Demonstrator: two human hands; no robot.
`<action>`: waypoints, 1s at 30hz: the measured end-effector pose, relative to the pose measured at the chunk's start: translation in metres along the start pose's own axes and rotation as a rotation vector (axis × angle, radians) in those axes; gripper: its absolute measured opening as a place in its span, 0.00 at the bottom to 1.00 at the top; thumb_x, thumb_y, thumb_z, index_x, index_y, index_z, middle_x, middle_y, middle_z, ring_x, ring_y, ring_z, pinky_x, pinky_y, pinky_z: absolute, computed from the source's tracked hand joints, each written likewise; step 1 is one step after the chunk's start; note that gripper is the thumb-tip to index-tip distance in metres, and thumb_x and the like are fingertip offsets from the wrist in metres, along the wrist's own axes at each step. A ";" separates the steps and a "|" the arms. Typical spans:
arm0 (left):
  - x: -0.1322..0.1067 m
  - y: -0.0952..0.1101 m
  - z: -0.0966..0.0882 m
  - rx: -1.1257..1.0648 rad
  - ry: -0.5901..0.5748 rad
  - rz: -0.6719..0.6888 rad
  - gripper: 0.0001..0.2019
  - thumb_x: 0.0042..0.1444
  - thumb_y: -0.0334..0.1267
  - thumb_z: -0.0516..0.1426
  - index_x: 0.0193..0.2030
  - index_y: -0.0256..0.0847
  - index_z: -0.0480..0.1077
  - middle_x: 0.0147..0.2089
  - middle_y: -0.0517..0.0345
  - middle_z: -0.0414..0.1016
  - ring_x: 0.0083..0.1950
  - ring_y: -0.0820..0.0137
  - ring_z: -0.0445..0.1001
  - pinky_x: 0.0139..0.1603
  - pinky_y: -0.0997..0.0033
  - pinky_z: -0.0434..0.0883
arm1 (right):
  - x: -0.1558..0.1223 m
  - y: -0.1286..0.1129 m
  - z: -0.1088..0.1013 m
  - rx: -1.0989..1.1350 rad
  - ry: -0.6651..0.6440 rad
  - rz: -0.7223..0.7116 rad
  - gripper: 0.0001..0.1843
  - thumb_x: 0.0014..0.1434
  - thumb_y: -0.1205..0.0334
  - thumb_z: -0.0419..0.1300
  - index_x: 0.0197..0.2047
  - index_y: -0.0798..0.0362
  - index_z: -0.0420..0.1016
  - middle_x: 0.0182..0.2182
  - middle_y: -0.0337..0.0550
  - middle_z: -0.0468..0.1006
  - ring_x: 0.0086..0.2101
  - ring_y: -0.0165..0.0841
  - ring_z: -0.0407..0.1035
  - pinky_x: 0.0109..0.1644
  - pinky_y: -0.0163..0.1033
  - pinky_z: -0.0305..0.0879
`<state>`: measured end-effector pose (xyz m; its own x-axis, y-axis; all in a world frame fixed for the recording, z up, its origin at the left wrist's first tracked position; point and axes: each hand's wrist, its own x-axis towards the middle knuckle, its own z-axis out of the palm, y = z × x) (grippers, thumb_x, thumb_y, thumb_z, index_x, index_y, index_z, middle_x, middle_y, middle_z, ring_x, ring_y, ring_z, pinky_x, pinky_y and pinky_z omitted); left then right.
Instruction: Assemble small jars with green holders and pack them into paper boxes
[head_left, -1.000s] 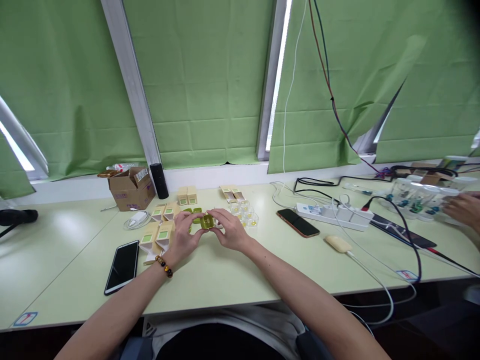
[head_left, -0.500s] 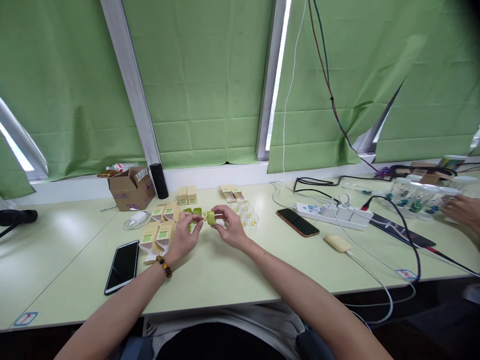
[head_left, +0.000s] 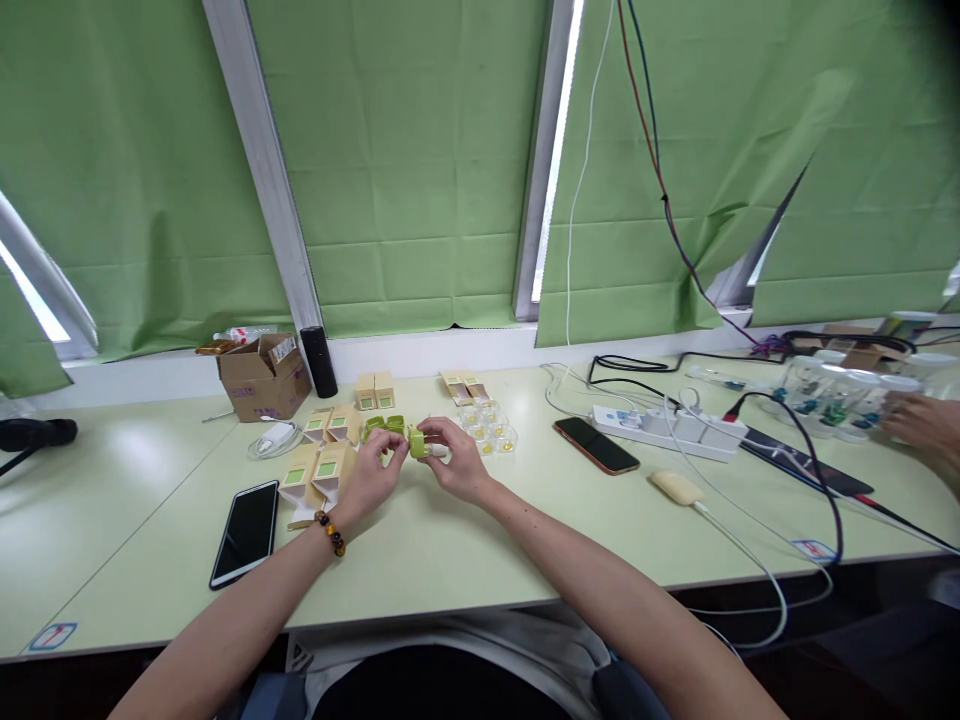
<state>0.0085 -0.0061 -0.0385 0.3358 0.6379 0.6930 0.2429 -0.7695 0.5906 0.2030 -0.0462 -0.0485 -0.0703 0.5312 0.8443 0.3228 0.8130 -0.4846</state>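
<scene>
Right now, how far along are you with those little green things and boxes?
Probably early on. Two closed boxes stand at the back, maybe finished. In hand: the left hand and right hand both pinch one green piece. Left: more green pieces lie on the table, several open boxes sit by the left hand, and clear cups sit by the right.

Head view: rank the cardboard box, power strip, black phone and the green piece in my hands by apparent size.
1. cardboard box
2. power strip and black phone: about alike; the strip is longer and the phone is nearer the camera, so unranked
3. green piece
</scene>
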 end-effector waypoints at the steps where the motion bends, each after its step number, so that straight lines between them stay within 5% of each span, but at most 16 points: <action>1: 0.000 0.000 0.000 -0.001 0.003 0.006 0.10 0.71 0.43 0.58 0.39 0.42 0.75 0.39 0.55 0.75 0.42 0.66 0.73 0.43 0.66 0.71 | 0.000 0.000 0.000 0.005 0.000 0.002 0.19 0.64 0.66 0.67 0.57 0.47 0.73 0.52 0.48 0.77 0.48 0.38 0.79 0.55 0.48 0.84; 22: 0.002 0.005 -0.006 0.007 0.037 -0.054 0.12 0.70 0.44 0.56 0.36 0.42 0.71 0.37 0.54 0.74 0.42 0.64 0.73 0.45 0.63 0.69 | 0.002 0.005 -0.001 0.024 0.035 0.029 0.22 0.62 0.67 0.68 0.58 0.48 0.73 0.53 0.48 0.77 0.47 0.38 0.79 0.55 0.50 0.84; 26: 0.001 -0.001 -0.008 0.053 0.093 -0.037 0.09 0.70 0.43 0.56 0.46 0.42 0.75 0.44 0.51 0.77 0.49 0.61 0.75 0.50 0.59 0.72 | 0.004 0.004 -0.004 -0.059 0.062 -0.008 0.22 0.61 0.69 0.67 0.58 0.48 0.73 0.52 0.49 0.77 0.49 0.40 0.77 0.55 0.50 0.84; 30: -0.001 0.003 -0.010 0.149 0.108 0.134 0.13 0.70 0.40 0.58 0.59 0.44 0.71 0.52 0.48 0.77 0.58 0.56 0.71 0.60 0.52 0.72 | 0.004 0.002 -0.007 -0.138 0.059 -0.062 0.25 0.63 0.70 0.65 0.62 0.48 0.73 0.53 0.51 0.74 0.52 0.42 0.75 0.56 0.52 0.82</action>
<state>-0.0004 -0.0092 -0.0331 0.2762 0.5233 0.8062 0.3372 -0.8382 0.4286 0.2094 -0.0443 -0.0443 -0.0397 0.4625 0.8857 0.4468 0.8011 -0.3983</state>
